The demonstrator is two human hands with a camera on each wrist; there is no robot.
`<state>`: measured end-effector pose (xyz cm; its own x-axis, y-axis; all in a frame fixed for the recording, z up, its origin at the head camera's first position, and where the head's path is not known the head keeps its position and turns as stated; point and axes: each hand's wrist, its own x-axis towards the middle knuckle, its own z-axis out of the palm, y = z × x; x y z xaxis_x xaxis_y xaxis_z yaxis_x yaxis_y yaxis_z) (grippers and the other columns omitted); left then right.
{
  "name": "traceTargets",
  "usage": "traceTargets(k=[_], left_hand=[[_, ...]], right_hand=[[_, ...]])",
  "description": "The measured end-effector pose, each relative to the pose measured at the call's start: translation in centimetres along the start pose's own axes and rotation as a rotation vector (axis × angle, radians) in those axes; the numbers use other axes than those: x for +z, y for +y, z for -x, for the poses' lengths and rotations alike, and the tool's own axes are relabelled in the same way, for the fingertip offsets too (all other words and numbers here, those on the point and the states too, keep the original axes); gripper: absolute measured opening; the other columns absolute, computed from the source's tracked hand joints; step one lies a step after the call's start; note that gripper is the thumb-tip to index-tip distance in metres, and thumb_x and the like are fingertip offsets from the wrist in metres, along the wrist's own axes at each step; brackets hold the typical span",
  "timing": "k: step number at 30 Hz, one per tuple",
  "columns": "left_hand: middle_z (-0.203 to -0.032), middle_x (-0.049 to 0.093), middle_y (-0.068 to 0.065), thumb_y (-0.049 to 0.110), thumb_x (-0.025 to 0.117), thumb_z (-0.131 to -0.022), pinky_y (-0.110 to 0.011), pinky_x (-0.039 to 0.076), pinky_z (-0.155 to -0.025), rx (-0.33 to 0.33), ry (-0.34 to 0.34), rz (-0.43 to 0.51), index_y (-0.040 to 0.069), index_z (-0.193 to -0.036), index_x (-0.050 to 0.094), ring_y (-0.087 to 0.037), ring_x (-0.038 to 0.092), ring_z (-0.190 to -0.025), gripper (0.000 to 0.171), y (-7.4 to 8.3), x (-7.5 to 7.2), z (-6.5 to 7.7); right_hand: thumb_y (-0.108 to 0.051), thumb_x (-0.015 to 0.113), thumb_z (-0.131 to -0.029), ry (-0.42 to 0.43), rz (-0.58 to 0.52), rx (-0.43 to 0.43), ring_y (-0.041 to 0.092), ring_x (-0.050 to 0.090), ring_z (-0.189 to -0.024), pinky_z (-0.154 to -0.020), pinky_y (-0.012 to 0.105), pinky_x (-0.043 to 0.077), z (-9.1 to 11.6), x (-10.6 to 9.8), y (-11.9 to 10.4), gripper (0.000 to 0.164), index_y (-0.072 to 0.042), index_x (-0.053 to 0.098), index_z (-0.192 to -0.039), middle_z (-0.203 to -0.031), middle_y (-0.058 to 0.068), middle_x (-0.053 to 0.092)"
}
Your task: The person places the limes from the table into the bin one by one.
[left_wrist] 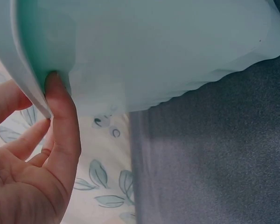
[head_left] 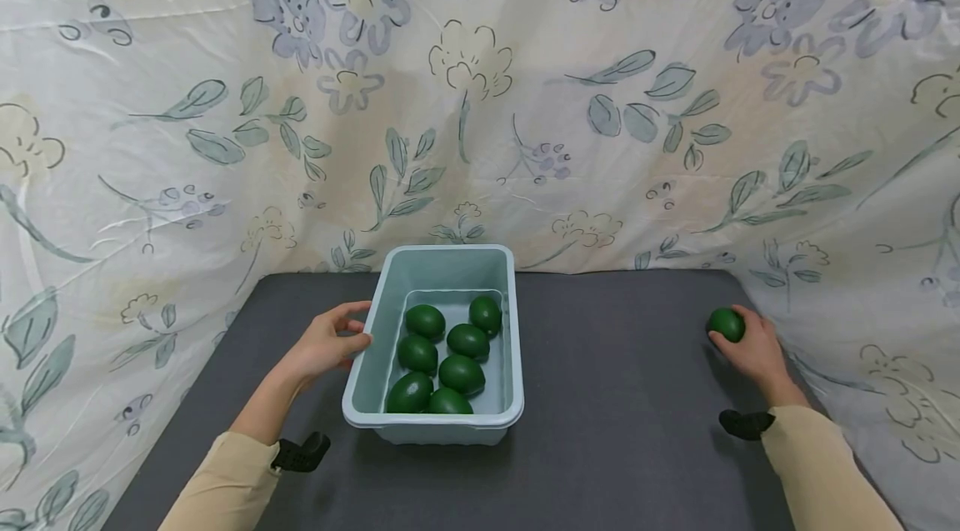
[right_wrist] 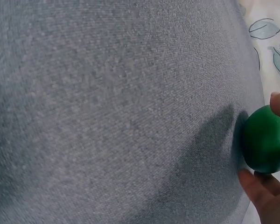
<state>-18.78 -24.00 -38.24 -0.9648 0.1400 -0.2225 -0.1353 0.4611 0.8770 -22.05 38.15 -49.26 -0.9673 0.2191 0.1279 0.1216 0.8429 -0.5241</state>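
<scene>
A pale blue-green plastic bin (head_left: pixel 433 420) stands left of the middle of the dark table, with several shiny, dark green oval fruits (head_left: pixel 462 374) lying loose on its floor. At the bin's left rim, my left hand (head_left: pixel 330 343) pinches the edge between thumb and fingers; the left wrist view shows this hand (left_wrist: pixel 42 158) close up against the bin's wall (left_wrist: pixel 144 51). Far to the right, my right hand (head_left: pixel 757 352) holds a single green fruit (head_left: pixel 726 325). In the right wrist view that fruit (right_wrist: pixel 265 142) is between thumb and fingers, low over the cloth, partly cut off by the frame.
A dark grey cloth covers the table (head_left: pixel 607 381). Behind it and along both sides hangs a pale flowered curtain (head_left: pixel 525 97). The right hand is close to the table's right edge, and a stretch of table separates it from the bin.
</scene>
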Motion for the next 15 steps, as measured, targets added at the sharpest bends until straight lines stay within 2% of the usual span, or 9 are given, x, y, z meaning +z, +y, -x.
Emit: traceTargets(k=[7, 15], left_hand=[[-0.108, 0.05, -0.018, 0.011, 0.059, -0.089, -0.04, 0.055, -0.068, -0.001, 0.006, -0.001, 0.01, -0.142, 0.032, -0.021, 0.06, -0.086, 0.06, 0.15, 0.12, 0.03], [-0.11, 0.05, -0.018, 0.012, 0.059, -0.089, -0.041, 0.054, -0.069, -0.007, 0.012, -0.013, 0.01, -0.142, 0.031, -0.021, 0.06, -0.086, 0.06, 0.21, 0.17, 0.14]], right_hand=[[-0.016, 0.058, -0.086, 0.053, -0.023, -0.01, 0.054, 0.036, -0.098, -0.072, 0.062, 0.035, 0.24, 0.25, -0.21, 0.057, 0.011, 0.031, -0.129, -0.117, 0.043, 0.032], [-0.017, 0.058, -0.086, 0.059, -0.028, -0.005, 0.054, 0.035, -0.102, -0.075, 0.063, 0.035, 0.06, 0.47, -0.44, 0.057, 0.009, 0.033, -0.131, -0.12, 0.041, 0.033]])
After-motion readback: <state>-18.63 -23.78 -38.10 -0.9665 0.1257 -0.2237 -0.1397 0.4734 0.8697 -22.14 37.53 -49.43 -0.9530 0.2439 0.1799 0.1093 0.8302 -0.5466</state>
